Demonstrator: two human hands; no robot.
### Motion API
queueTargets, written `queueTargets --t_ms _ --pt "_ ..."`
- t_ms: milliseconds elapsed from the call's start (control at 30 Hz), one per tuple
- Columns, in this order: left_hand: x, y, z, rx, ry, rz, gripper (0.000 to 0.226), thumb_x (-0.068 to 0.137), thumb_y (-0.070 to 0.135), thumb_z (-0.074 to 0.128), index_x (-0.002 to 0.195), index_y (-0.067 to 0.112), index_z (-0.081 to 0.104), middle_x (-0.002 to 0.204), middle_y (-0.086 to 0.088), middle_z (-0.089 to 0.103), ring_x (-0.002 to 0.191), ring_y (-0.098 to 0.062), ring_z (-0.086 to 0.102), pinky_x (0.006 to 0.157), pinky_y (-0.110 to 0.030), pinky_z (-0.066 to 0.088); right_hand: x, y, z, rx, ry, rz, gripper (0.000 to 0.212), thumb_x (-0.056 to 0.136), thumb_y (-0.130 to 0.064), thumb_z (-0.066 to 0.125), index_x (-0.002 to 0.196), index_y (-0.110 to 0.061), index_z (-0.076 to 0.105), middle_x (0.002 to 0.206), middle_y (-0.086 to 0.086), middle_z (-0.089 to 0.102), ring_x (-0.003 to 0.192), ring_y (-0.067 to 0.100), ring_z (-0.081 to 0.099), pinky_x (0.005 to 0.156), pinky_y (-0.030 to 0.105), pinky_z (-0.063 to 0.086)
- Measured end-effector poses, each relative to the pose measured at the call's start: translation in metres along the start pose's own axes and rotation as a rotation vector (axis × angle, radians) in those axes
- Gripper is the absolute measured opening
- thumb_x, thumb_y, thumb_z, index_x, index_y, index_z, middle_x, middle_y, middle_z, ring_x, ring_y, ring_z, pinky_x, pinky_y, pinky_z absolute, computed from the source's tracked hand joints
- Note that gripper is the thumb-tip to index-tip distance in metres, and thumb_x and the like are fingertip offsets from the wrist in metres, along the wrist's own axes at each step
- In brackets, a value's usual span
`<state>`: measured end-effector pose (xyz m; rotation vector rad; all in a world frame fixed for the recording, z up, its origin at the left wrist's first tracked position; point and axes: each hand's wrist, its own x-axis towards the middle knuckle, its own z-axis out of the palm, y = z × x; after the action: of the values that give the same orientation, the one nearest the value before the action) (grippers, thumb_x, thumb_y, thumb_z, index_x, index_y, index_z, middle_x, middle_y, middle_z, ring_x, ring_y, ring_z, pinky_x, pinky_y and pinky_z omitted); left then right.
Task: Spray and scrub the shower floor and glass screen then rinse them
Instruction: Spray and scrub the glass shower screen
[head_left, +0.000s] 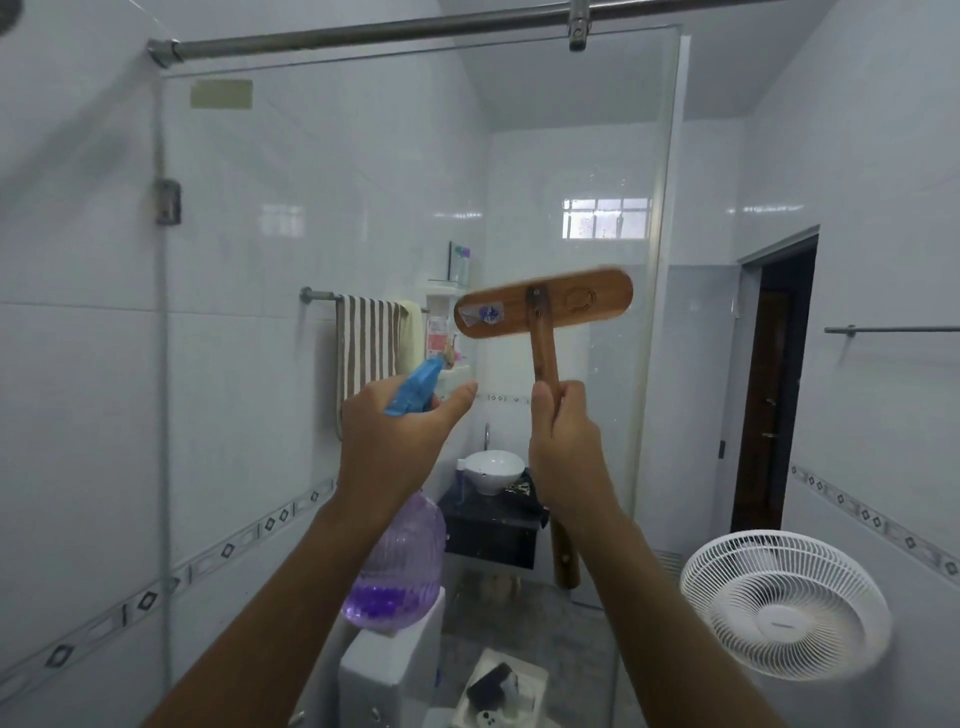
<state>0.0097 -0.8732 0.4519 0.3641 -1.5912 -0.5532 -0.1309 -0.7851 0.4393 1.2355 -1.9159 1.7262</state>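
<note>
The glass shower screen (322, 208) stands right in front of me, reaching up to a steel rail. My left hand (395, 441) grips a spray bottle (400, 566) with a purple ribbed body, a little purple liquid at its bottom and a blue trigger head aimed at the glass. My right hand (566, 447) is closed around the wooden handle of a scrub brush (545, 306). The brush's flat wooden head is held up level against or close to the glass, its back toward me. The shower floor is out of sight.
Through the glass: a striped towel (366, 343) on a bar, a white basin (493, 470) on a dark cabinet, and a toilet cistern (389, 670) below. A white fan (784, 605) stands at lower right, beside a dark doorway (774, 384). A steel hinge (169, 200) clamps the screen's left edge.
</note>
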Motion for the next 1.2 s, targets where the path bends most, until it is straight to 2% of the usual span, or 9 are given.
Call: queueTargets --t_ms 100,233,400,533,667,833,933,1033,1200 --pt "-0.005 0.001 -0.003 -0.005 -0.011 0.014 0.03 0.082 0.046 0.071 0.077 0.018 0.06 0.057 0.01 0.054 0.05 -0.008 0.057 0.048 -0.009 0.044 -0.064 0.046 0.021 0.061 -0.036 0.084 0.039 0.1 -0.054 0.03 0.105 -0.022 0.052 0.083 0.0 0.063 0.069 0.016 0.062 0.063 0.03 0.055" --pt "-0.011 0.003 -0.008 -0.014 -0.029 0.011 0.026 0.084 0.039 0.073 0.074 0.02 0.058 0.057 0.015 0.054 0.051 0.0 0.06 0.045 -0.006 0.043 -0.111 0.067 0.031 0.042 -0.11 0.188 0.039 0.093 -0.058 0.029 0.1 -0.027 0.052 0.077 -0.002 0.061 0.065 0.011 0.06 0.058 0.02 0.052" --pt "-0.008 0.005 -0.013 0.026 -0.021 -0.032 0.027 0.086 0.041 0.071 0.077 0.018 0.058 0.059 0.005 0.054 0.049 -0.012 0.054 0.045 -0.006 0.044 -0.013 -0.008 0.002 0.042 -0.017 0.028 0.035 0.105 -0.045 0.031 0.102 -0.017 0.051 0.074 -0.004 0.055 0.061 0.002 0.059 0.05 0.011 0.045" --pt "-0.002 0.01 -0.018 0.03 -0.029 -0.013 0.029 0.087 0.039 0.072 0.072 0.017 0.059 0.056 0.003 0.053 0.046 -0.01 0.051 0.045 -0.009 0.043 0.043 -0.055 -0.009 -0.018 -0.012 0.009 0.036 0.104 -0.055 0.026 0.107 -0.026 0.046 0.085 -0.005 0.055 0.071 0.013 0.058 0.057 0.026 0.054" --pt "-0.002 0.014 -0.028 0.042 -0.005 -0.019 0.033 0.087 0.041 0.072 0.067 0.019 0.056 0.052 0.004 0.049 0.042 -0.009 0.048 0.04 -0.009 0.039 -0.014 -0.01 0.004 0.012 0.009 0.035 0.036 0.105 -0.048 0.029 0.101 -0.02 0.052 0.074 -0.005 0.054 0.059 0.003 0.055 0.05 0.012 0.044" --pt "0.001 0.011 -0.041 0.064 -0.009 -0.029 0.03 0.087 0.042 0.07 0.074 0.017 0.059 0.056 0.004 0.054 0.046 -0.01 0.053 0.045 -0.012 0.042 -0.106 0.044 0.035 -0.001 -0.209 0.195 0.034 0.102 -0.049 0.032 0.104 -0.023 0.053 0.077 -0.001 0.061 0.057 0.004 0.056 0.056 0.026 0.052" --pt "-0.001 0.01 -0.043 0.066 -0.039 -0.05 0.028 0.087 0.04 0.07 0.079 0.014 0.062 0.058 0.003 0.057 0.048 -0.011 0.056 0.046 -0.013 0.044 -0.07 0.009 0.033 0.007 -0.215 0.164 0.032 0.104 -0.05 0.031 0.105 -0.026 0.052 0.083 -0.004 0.062 0.068 0.007 0.061 0.056 0.017 0.048" --pt "-0.005 0.002 -0.047 0.069 -0.04 -0.096 0.028 0.086 0.036 0.072 0.08 0.011 0.063 0.058 0.006 0.054 0.046 -0.003 0.056 0.042 -0.005 0.037 0.002 -0.044 0.022 0.004 -0.13 0.066 0.035 0.104 -0.052 0.028 0.103 -0.024 0.049 0.087 -0.003 0.059 0.073 0.011 0.059 0.063 0.024 0.053" --pt "-0.003 -0.007 -0.056 0.122 -0.016 -0.148 0.031 0.085 0.035 0.075 0.067 0.014 0.062 0.056 0.0 0.057 0.043 -0.007 0.051 0.04 -0.007 0.036 0.051 -0.079 0.016 0.058 -0.101 0.011 0.036 0.104 -0.055 0.026 0.104 -0.025 0.046 0.087 -0.003 0.056 0.073 0.014 0.058 0.069 0.036 0.06"
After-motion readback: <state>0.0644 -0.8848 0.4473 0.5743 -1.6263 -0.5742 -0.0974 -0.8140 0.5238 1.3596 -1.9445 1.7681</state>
